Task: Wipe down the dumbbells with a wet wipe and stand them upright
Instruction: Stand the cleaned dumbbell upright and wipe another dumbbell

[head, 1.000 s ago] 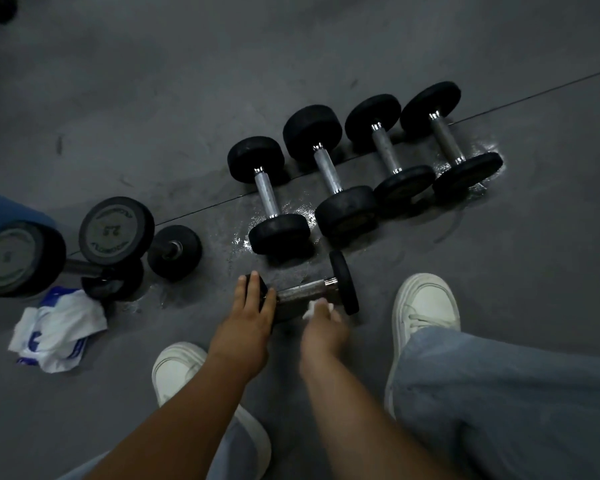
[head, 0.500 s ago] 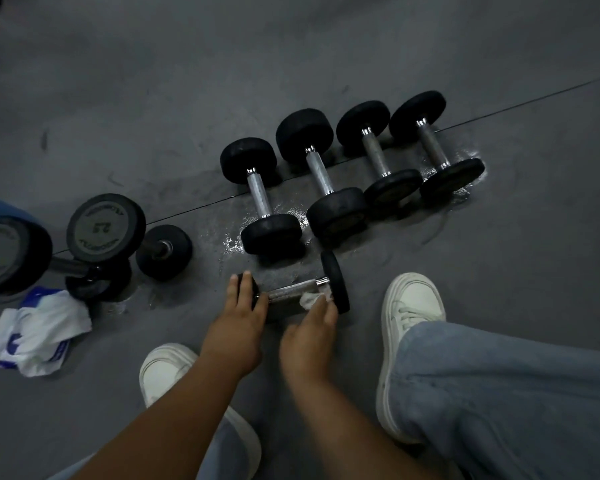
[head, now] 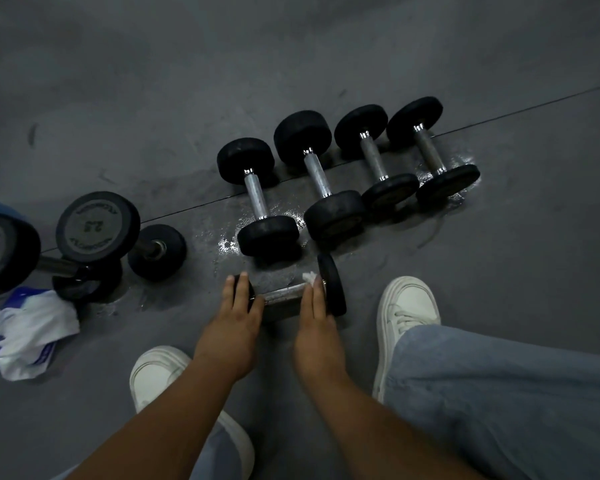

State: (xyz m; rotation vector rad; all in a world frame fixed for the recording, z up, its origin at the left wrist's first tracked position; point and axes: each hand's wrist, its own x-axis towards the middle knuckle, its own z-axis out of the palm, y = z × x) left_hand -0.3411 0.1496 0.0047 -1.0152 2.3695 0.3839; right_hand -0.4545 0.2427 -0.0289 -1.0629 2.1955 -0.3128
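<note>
A small black dumbbell with a metal handle lies on the grey floor just in front of me. My left hand rests with straight fingers on its left head and covers most of it. My right hand lies over the handle beside the right head, holding a white wet wipe that peeks out past the fingertips. Several more black dumbbells lie side by side behind it, among them one nearest and one at the far right.
At the left, a dumbbell marked 2.5 stands on end beside a bigger one and a small one. A white and blue wipe packet lies below them. My white shoes flank the hands. Wet patches glisten on the floor.
My right hand has pushed forward over the handle, bringing the wipe from the near side to the far side. My left hand has stayed on the left head.
</note>
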